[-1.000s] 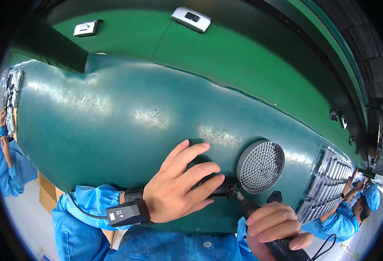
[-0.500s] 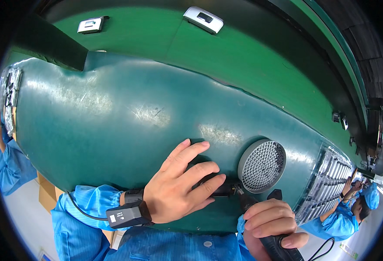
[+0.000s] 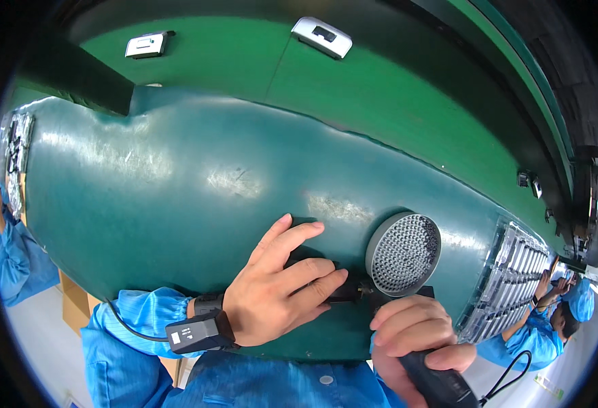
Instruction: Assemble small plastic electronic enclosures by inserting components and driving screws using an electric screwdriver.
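My left hand (image 3: 272,292) lies over a black part (image 3: 346,293) on the green mat, its bent fingers curled around it and hiding most of its shape. In my right hand (image 3: 414,333) is a black corded tool that looks like an electric screwdriver (image 3: 443,382), gripped around its body. Its front end points up and left toward the right end of the black part; the tip is hard to make out. Just beyond my right hand stands a round grey dish (image 3: 372,257), tilted in view, with a dense pattern of small holes or pieces inside.
Clear plastic trays (image 3: 509,279) with rows of parts lie at the right of the green table mat (image 3: 177,224). Co-workers in blue sit at the right (image 3: 557,326) and left (image 3: 17,262). A dark green post (image 3: 88,78) rises at the back left. The tool's cable (image 3: 516,374) loops at lower right.
My right hand and the screwdriver have moved slightly up and left, closer to the dish. The tool's front end is less visible now. My left hand stays nearly in place.
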Motion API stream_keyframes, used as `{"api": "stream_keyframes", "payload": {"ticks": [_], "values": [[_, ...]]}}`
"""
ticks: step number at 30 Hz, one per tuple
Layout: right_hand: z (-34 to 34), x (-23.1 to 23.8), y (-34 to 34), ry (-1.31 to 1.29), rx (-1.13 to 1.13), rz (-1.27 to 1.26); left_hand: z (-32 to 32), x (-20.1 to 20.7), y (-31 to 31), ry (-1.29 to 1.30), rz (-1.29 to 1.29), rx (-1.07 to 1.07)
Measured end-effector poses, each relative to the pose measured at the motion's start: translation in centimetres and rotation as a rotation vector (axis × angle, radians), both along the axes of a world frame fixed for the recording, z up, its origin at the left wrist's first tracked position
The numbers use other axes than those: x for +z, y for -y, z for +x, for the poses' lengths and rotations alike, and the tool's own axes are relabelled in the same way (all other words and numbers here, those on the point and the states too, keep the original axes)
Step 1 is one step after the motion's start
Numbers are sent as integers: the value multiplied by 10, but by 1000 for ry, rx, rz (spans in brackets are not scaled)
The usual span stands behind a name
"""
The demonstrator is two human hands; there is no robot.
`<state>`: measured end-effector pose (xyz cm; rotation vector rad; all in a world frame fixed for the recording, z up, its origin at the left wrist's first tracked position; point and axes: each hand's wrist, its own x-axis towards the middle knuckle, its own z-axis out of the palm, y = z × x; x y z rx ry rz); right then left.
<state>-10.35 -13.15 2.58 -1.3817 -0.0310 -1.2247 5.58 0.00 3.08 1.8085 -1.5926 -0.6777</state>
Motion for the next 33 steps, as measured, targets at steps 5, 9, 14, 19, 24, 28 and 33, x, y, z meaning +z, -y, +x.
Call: {"api": "stream_keyframes", "payload": {"ticks": [5,9,14,19,24,28,33], "values": [[3,6,-7,-5,-58,-69,-1,2,-1,41,-17,-19],[-6,2,-5,34,-37,38,-1,0,-7,113,3,-28],[-26,17,10,-12,-193,99,1,6,-2,66,5,-27],[-22,5,17,-6,-216,160,9,5,-3,-41,56,-64],[-11,-2,15,76,-176,190,7,2,-2,-7,17,-100],[-5,-11,18,152,-166,130,7,-1,-2,-24,20,-92],[-4,-9,16,32,-162,167,9,-2,-2,-37,21,-101]]}}
